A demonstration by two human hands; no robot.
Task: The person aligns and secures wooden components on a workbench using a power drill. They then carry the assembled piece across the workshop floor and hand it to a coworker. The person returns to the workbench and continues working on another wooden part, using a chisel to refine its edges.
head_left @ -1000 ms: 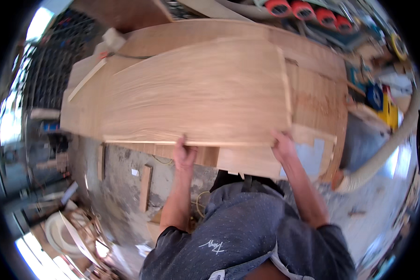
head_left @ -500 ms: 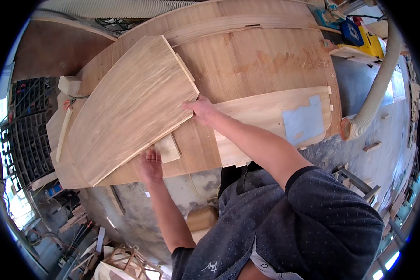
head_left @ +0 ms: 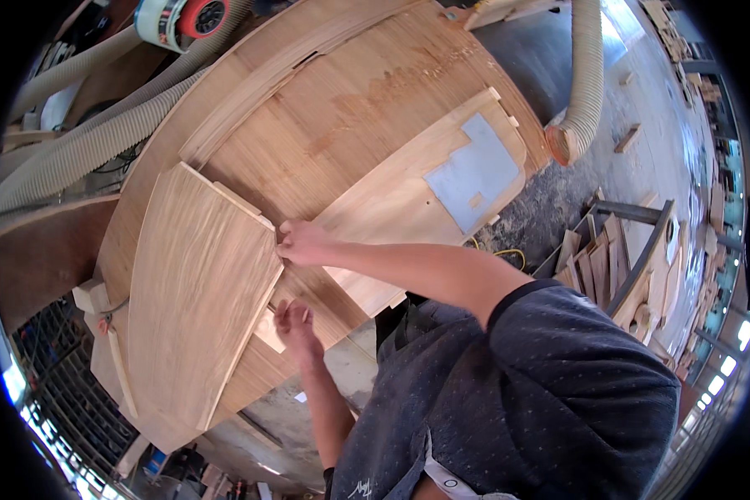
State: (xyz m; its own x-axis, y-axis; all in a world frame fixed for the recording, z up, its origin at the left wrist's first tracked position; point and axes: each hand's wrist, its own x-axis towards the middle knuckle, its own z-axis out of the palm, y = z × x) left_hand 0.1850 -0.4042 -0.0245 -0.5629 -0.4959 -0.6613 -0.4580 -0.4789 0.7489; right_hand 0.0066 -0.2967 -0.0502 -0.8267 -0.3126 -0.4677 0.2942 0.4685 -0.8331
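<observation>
A curved, fan-shaped wooden panel (head_left: 200, 292) lies over the left part of a broad wood-veneered worktop (head_left: 308, 92). My right hand (head_left: 306, 243) reaches across and grips the panel's right corner, thumb and fingers closed at its edge. Just below it, my left hand (head_left: 297, 331) hovers by the panel's near edge, slightly blurred, its fingers loosely bent and apart with nothing visible in them. Beside that hand a small pale wooden piece (head_left: 268, 331) pokes out from under the panel. Thin wooden strips run along the panel's edges.
To the right rests a paler board (head_left: 367, 217) with a grey-blue sheet (head_left: 475, 175) on it. Ribbed hoses (head_left: 83, 158) cross the far left; another hose (head_left: 587, 75) hangs far right. A narrow wooden stick (head_left: 121, 367) lies left of the panel. Offcuts (head_left: 592, 267) lean in a rack.
My view has turned, so the worktop appears rotated and shifted left. My right hand remains at the panel's corner. My left hand has come off the small wooden piece and nearer the right hand.
</observation>
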